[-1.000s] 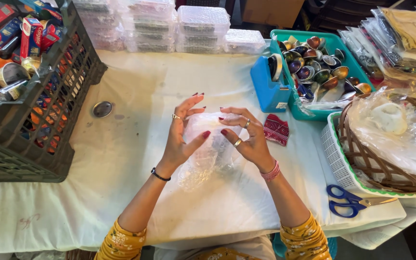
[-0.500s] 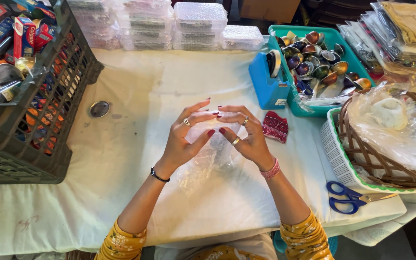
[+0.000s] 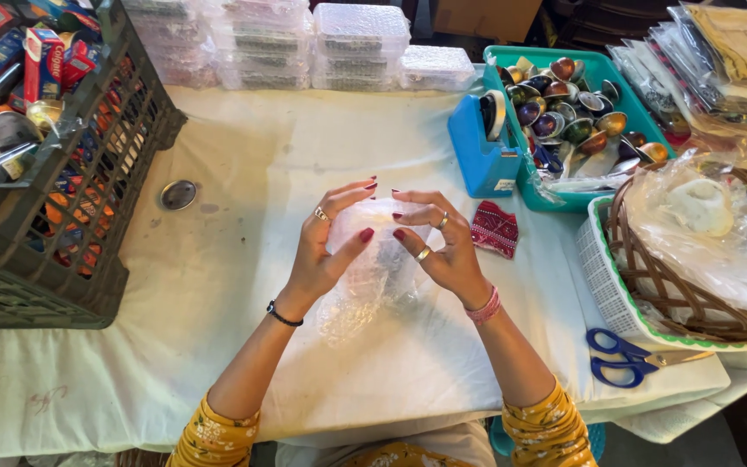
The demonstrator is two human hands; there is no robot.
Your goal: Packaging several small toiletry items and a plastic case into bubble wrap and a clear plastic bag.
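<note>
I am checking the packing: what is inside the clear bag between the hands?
The clear bag looks crumpled and mostly see-through. Both hands, left and right, cover its top, so any contents cannot be told.

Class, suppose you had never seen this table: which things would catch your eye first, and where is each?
At the centre, the left hand and right hand hold a clear plastic bag between them over the white cloth. Behind to the right, a teal tray brims with shiny coloured capsules. A dark crate of packets fills the left side, and blue scissors lie near the right edge.
</note>
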